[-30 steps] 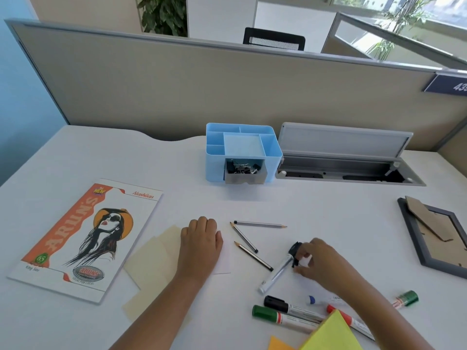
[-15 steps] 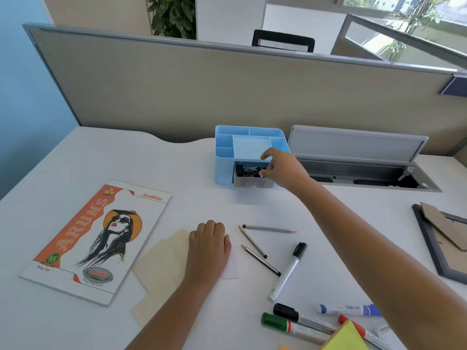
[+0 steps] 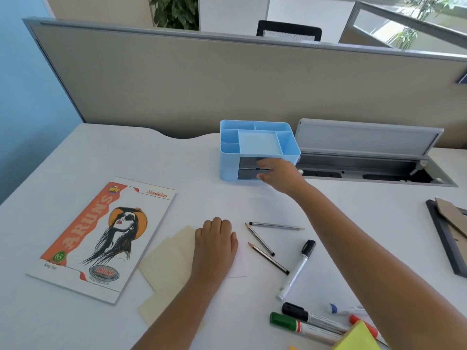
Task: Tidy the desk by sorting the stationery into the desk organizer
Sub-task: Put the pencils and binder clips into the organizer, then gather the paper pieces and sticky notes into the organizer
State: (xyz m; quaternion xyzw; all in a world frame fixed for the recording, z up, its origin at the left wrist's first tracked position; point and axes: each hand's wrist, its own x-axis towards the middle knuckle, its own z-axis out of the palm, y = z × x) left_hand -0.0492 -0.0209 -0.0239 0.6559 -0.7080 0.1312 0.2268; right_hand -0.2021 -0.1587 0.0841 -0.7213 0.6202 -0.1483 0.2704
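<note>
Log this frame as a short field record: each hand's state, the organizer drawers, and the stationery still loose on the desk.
right hand: right hand at the front of the blue organizer, fingers against the grey drawers
drawers: look pushed in
left hand: left hand resting on the cream papers, fingers loosely curled
loose pencils: three pencils
loose markers: black-capped marker; more markers at the near edge
other: notepad to the left

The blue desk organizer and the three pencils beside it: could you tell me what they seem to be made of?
The desk organizer looks like moulded plastic, matte light blue with rounded corners and thin, even walls; its grey drawer fronts look like smooth plastic too. The pencils seem to be wood, with pale sharpened tips showing and dark, slightly glossy painted barrels.
</note>
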